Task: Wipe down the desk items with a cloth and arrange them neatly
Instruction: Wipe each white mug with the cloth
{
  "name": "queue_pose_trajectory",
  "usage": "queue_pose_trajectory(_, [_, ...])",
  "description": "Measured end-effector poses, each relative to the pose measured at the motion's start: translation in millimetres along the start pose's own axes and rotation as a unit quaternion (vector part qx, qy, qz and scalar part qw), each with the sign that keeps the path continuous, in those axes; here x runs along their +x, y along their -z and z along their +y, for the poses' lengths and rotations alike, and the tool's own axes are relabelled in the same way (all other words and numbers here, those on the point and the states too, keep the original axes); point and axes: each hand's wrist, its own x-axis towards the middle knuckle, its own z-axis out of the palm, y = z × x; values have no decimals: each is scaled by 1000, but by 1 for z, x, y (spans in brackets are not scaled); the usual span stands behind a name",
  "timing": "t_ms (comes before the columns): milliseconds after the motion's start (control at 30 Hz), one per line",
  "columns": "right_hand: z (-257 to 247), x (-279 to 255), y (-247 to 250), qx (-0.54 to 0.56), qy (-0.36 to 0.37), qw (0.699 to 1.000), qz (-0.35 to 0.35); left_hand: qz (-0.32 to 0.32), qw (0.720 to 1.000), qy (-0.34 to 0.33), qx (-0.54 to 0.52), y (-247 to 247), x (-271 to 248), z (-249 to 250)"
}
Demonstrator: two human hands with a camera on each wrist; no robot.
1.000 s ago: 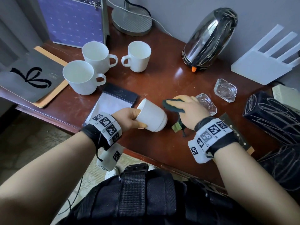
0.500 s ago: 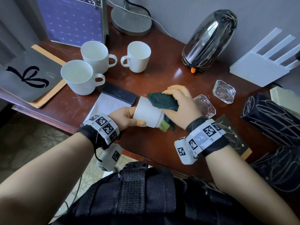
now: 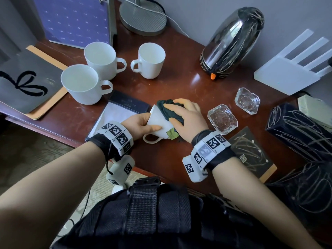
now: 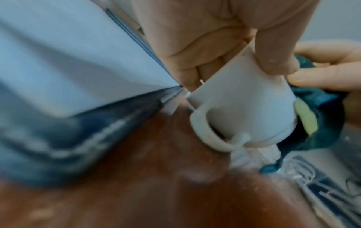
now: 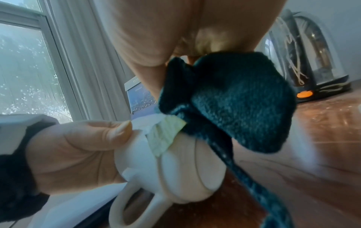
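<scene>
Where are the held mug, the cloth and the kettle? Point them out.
held mug [image 3: 158, 123], head view, on its white side wall.
cloth [image 5: 234, 98], right wrist view, on its dark bunched middle.
kettle [image 3: 231, 44], head view, on its shiny body.

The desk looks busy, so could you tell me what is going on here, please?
A person is wiping a white mug. The left hand grips it tipped on its side above the desk, handle down, while the right hand presses a dark green cloth against its base end. Three other white mugs stand upright at the back left.
</scene>
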Motion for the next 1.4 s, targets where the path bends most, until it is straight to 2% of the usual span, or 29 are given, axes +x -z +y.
queue_pose_trajectory(67, [-3, 4, -2, -16, -2, 1000, -2, -8, 994, 11, 110, 2, -4, -2])
queue_pose_trajectory(133, [-4, 7, -3, -24, -5, 1000, -9, -21, 976, -5, 219, 0, -4, -5])
queue_pose_trajectory(233, [-2, 8, -1, -30, -9, 999, -15, -8, 960, -32, 279, -3, -3, -7])
queue_pose_trajectory(300, [2, 7, 0, -30, -33, 999, -22, 4, 969, -24, 246, -1, -1, -7])
queue_pose_trajectory(367, [10, 7, 2, 13, -53, 998, -13, 17, 982, -9, 189, 2, -2, -5])
queue_pose_trajectory(433, [16, 4, 6, 77, -41, 996, 31, 16, 992, -1, 122, 3, -2, -5])
queue_pose_trajectory(500, [16, 0, 7, 102, -27, 993, 44, 9, 999, 0, 43, 2, -2, -7])
queue_pose_trajectory(633, [10, 0, -1, 89, -43, 995, -22, 9, 993, 0, -118, -9, -1, -9])
queue_pose_trajectory(733, [6, 6, -3, 36, -34, 997, -55, 15, 992, -7, -125, -12, 0, -3])
queue_pose_trajectory(900, [4, -3, 3, -13, 104, 992, -66, 11, 996, -6, -93, -9, 4, 2])
queue_pose_trajectory(967, [11, -9, 9, -18, 123, 989, -80, 10, 997, -1, -80, -7, 4, 3])
queue_pose_trajectory(1167, [16, -21, 20, -29, 87, 988, -126, 65, 996, 11, -65, -8, 10, 3])
queue_pose_trajectory(1267, [14, -17, 16, 0, 67, 993, -102, 54, 993, 3, -104, -9, 6, 4])
queue_pose_trajectory(1400, [26, -10, 13, 69, 4, 997, -40, -19, 985, -10, -174, -5, -1, -5])
